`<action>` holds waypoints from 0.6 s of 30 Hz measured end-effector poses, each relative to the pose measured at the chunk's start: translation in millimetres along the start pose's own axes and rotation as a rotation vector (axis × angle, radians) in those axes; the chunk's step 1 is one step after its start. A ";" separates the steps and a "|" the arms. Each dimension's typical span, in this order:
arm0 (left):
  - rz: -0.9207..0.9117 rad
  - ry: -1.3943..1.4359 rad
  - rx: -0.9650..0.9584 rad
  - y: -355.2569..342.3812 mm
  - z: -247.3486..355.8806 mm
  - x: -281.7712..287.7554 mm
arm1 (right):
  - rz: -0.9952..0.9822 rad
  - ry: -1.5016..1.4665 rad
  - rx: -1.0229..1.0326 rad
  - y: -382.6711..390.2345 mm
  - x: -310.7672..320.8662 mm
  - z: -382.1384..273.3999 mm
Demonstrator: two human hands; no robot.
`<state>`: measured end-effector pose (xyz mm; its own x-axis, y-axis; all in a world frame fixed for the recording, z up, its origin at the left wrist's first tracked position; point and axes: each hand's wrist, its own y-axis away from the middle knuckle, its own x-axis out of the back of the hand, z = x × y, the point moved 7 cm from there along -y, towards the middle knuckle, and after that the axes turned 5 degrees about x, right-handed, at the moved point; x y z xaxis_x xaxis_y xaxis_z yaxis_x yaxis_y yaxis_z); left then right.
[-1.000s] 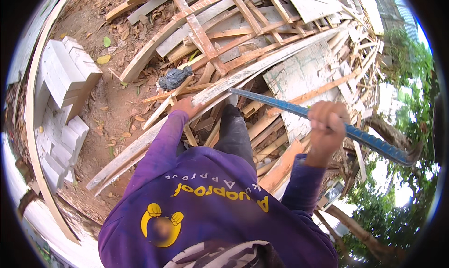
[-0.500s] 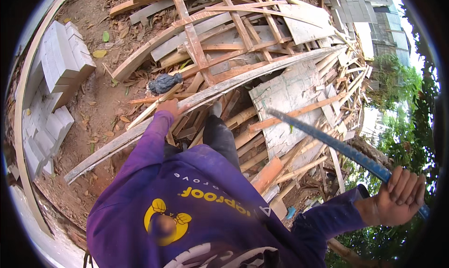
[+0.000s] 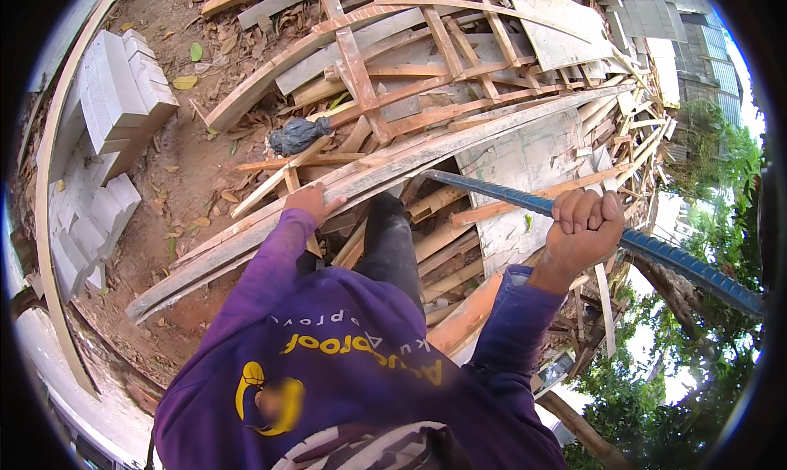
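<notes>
My left hand (image 3: 310,199) grips a long, weathered pale board (image 3: 217,265) lying diagonally over the wood pile. My right hand (image 3: 584,232) is closed around a long blue ribbed metal bar (image 3: 500,191). The bar's far tip is at the lower edge of the board, right of my left hand; I cannot tell if it is wedged in. My dark-trousered leg (image 3: 385,249) stands among the scraps beneath. A dark crumpled bundle (image 3: 297,136) lies just above my left hand, among loose sticks.
Nailed timber frames (image 3: 352,68) and broken sheets (image 3: 512,224) cover the ground ahead and right. Stacked pale blocks (image 3: 115,109) stand on leafy dirt at left, beside a long bent strip (image 3: 45,216). Trees (image 3: 680,388) and a corrugated-metal structure (image 3: 721,68) are at right.
My right hand swung the bar out to the lower right half a second ago and has since come up leftward, bringing the tip back against the board. My left hand stays on the board.
</notes>
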<state>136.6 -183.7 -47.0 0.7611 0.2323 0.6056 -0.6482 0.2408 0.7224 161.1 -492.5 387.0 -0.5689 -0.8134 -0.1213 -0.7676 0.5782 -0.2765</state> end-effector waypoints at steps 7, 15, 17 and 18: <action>-0.015 0.005 0.046 -3.5 -0.3 15.6 | -0.105 -0.030 -0.011 -37.6 25.0 34.9; -0.012 0.003 0.041 -15.3 -1.4 23.3 | -0.102 -0.093 -0.026 -62.9 42.8 39.6; 0.000 0.023 0.040 -15.6 0.0 27.0 | -0.154 -0.105 -0.017 -64.9 49.6 41.6; -0.013 0.013 0.043 -15.1 -0.6 26.6 | -0.142 -0.105 -0.018 -64.2 52.1 46.7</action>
<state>166.7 -180.6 -42.0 0.7690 0.2420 0.5916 -0.6364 0.2030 0.7442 194.6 -574.9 353.9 -0.4209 -0.8888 -0.1812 -0.8439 0.4569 -0.2813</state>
